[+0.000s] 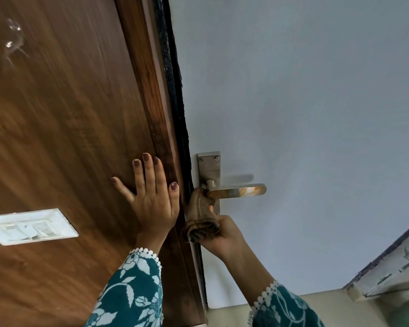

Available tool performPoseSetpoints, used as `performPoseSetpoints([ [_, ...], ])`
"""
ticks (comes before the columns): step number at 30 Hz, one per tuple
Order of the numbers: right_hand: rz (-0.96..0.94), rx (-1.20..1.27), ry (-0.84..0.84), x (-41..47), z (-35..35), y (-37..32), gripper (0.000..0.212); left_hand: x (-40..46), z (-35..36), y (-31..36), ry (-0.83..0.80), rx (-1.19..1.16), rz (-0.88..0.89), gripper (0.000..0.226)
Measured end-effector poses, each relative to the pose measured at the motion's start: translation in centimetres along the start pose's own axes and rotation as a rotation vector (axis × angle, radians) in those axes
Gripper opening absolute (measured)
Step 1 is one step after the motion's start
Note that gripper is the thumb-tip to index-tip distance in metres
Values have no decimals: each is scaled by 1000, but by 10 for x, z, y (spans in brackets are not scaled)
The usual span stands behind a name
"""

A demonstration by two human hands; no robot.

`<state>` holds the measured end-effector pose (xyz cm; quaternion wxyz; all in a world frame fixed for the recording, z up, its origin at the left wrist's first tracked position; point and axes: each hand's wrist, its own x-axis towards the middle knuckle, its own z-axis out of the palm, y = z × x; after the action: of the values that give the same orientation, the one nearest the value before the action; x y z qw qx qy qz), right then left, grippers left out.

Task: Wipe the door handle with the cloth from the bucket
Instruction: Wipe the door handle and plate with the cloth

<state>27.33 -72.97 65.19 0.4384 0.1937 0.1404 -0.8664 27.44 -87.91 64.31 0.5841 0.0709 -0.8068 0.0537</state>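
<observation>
A metal lever door handle on a steel backplate sticks out to the right from a pale grey door. My right hand grips a bunched brown cloth just below the handle; the cloth's top touches the lever's inner end near the backplate. My left hand lies flat with fingers spread on the brown wooden frame to the left of the handle. The bucket is out of view.
A white switch plate sits on the wooden panel at the lower left. A black seal strip runs between the wood and the door. At the lower right are a beige floor strip and a worn ledge.
</observation>
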Motion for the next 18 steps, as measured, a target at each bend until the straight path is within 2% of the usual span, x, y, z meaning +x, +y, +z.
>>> performPoseSetpoints([
  [2, 16, 42, -20, 5, 5, 4, 49, 0, 1, -1, 2, 19, 9, 57],
  [5, -1, 42, -32, 7, 3, 2, 26, -3, 0, -5, -20, 14, 29, 57],
  [8, -21, 25, -36, 4, -9, -3, 25, -5, -2, -8, -52, 8, 37, 57],
  [15, -226, -9, 57, -24, -34, -47, 19, -6, -1, -10, -39, 10, 35, 56],
  [17, -292, -12, 111, -33, -42, -63, 24, -6, 0, -9, -29, 10, 34, 56],
  [18, -339, -14, 112, -37, -46, -69, 36, -6, 0, -8, -26, 10, 33, 56],
])
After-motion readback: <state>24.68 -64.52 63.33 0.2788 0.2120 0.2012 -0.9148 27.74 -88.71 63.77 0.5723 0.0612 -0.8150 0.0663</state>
